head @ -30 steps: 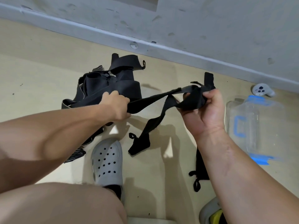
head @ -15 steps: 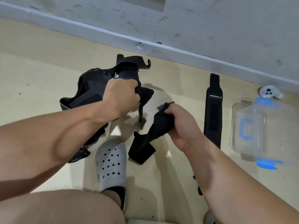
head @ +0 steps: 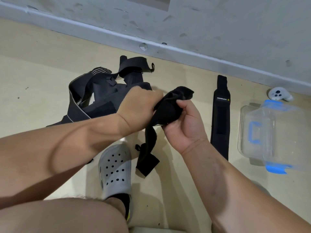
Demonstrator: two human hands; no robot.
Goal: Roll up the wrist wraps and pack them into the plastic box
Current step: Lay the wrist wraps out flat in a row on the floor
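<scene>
Both hands hold one black wrist wrap [head: 168, 108] above the floor. My right hand [head: 185, 125] grips its bunched upper part, and my left hand [head: 139, 108] grips it from the left. The wrap's free end hangs down and touches the floor near my shoe. A second black wrist wrap [head: 220, 118] lies flat and straight on the floor to the right. A tangled pile of black wraps [head: 99, 95] sits behind my left hand. The clear plastic box [head: 262, 132] with blue clips stands at the far right.
My grey perforated shoe [head: 116, 170] stands on the beige floor below the hands. A white controller [head: 279, 94] lies by the grey wall base [head: 168, 49] beyond the box. My bare knee fills the lower left.
My two hands have come together on the wrap, the left one leaving the pile. The wrap is more bunched in my right hand.
</scene>
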